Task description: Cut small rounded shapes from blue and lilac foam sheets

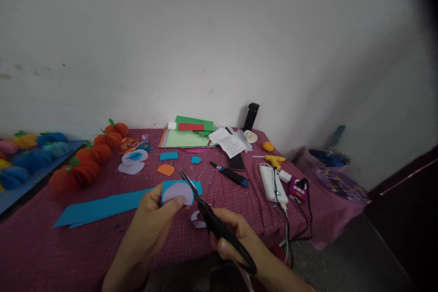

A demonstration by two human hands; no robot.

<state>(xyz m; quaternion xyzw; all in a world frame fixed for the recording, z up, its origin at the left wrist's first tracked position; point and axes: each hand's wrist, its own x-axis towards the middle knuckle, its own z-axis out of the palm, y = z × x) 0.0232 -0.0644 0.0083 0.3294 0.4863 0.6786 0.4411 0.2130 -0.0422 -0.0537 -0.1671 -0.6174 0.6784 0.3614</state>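
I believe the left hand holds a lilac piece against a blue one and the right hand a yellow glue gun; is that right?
Not quite: the head view shows the right hand holding black-handled scissors; the left hand does hold the lilac piece against a blue one.

Lavender disc (176,190) against a bright blue piece (166,185), long strips (109,207) in the same blue — scissors (217,224) black at the handles, dull grey at the blades. Tablecloth (236,205) deep pink-red with a fine check; loose cut-out (166,170) orange, pumpkin shapes (65,181) orange-red with green tops, sheets (186,138) pale and mid green, the bar (190,127) across them red. Also: knife (234,176) black and blue, glue gun (274,161) yellow, power bank (269,184) white, small box (294,191) magenta marked black and white, bottle (251,117) black, wall (219,54) grey-white — a few brownish smudges at left.
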